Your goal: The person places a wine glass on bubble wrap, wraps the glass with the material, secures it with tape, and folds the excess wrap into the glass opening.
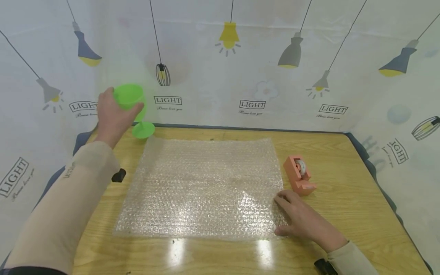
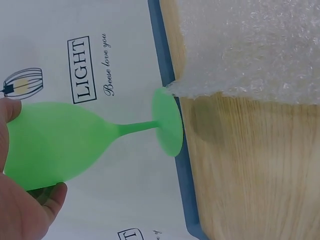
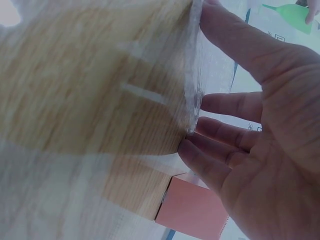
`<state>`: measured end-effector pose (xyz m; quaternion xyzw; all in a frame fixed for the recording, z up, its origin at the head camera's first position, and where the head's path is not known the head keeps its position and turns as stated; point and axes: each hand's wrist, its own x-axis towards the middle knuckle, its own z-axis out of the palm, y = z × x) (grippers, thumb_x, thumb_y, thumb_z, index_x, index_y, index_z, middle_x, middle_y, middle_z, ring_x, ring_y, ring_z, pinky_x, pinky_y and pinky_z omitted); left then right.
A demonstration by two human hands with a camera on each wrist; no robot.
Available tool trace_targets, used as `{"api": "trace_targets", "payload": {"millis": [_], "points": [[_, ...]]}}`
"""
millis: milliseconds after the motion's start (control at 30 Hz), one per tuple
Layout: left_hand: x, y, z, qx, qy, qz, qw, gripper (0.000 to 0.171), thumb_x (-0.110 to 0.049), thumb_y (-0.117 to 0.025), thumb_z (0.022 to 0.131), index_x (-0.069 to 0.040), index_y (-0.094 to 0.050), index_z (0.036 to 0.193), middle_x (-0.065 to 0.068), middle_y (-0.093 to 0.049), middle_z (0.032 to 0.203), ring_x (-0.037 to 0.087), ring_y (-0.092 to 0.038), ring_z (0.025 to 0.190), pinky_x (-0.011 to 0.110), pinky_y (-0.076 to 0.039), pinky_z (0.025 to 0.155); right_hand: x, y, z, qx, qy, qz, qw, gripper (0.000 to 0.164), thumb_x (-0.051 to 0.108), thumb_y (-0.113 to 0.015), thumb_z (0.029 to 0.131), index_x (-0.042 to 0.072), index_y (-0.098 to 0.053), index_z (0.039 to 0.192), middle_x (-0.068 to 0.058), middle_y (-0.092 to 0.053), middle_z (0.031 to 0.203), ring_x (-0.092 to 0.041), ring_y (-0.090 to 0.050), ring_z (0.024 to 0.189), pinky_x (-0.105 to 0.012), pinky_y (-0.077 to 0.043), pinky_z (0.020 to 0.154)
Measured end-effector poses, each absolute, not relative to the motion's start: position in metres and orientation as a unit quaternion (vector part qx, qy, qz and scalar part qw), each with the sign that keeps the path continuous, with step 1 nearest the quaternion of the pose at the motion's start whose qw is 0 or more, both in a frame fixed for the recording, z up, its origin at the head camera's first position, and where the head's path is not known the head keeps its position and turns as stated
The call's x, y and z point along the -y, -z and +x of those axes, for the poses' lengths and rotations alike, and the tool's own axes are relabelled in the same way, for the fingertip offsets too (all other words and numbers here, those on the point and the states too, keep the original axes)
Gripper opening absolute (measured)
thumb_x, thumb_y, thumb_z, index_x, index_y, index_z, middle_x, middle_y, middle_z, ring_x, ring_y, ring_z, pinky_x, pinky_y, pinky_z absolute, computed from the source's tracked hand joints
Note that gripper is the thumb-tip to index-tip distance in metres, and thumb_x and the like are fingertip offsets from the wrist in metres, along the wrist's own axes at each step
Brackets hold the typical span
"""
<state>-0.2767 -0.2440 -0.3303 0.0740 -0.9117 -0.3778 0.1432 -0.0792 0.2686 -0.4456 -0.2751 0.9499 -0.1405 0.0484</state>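
Note:
At the back left, my left hand grips a green plastic wine glass round its bowl. In the left wrist view the stem and round foot of the wine glass point toward the table, and the foot appears held just above it. A sheet of bubble wrap lies flat over the middle of the table. Along its right edge, near the front corner, my right hand rests with its fingertips on the wrap. In the right wrist view its fingers are slightly bent against that edge, without pinching it.
A coral tape dispenser with a roll of tape stands just right of the wrap, beyond my right hand. The wooden table is bordered at the back and sides by a lamp-print cloth.

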Motion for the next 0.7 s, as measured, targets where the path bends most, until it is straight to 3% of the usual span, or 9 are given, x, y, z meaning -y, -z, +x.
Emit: {"api": "trace_targets", "payload": {"millis": [333, 700], "points": [[0.238, 0.318, -0.273, 0.916, 0.365, 0.063, 0.157, 0.098, -0.05, -0.068, 0.092, -0.004, -0.018, 0.163, 0.021, -0.034, 0.156, 0.036, -0.038, 0.134, 0.056, -0.038, 0.113, -0.269, 0.444, -0.079, -0.949, 0.144, -0.275, 0.054, 0.089, 0.043, -0.089, 0.077, -0.009, -0.055, 0.141, -0.024, -0.05, 0.141, -0.038, -0.055, 0.126, -0.052, -0.054, 0.099], [0.233, 0.324, -0.263, 0.92, 0.364, 0.058, 0.134, 0.103, -0.051, -0.071, 0.091, -0.003, -0.016, 0.164, 0.021, -0.03, 0.162, 0.041, -0.037, 0.14, 0.061, -0.035, 0.116, -0.268, 0.444, -0.079, -0.95, 0.143, -0.272, 0.06, 0.09, 0.045, -0.089, 0.077, -0.009, -0.055, 0.141, -0.025, -0.05, 0.141, -0.039, -0.054, 0.127, -0.053, -0.053, 0.1]]}}
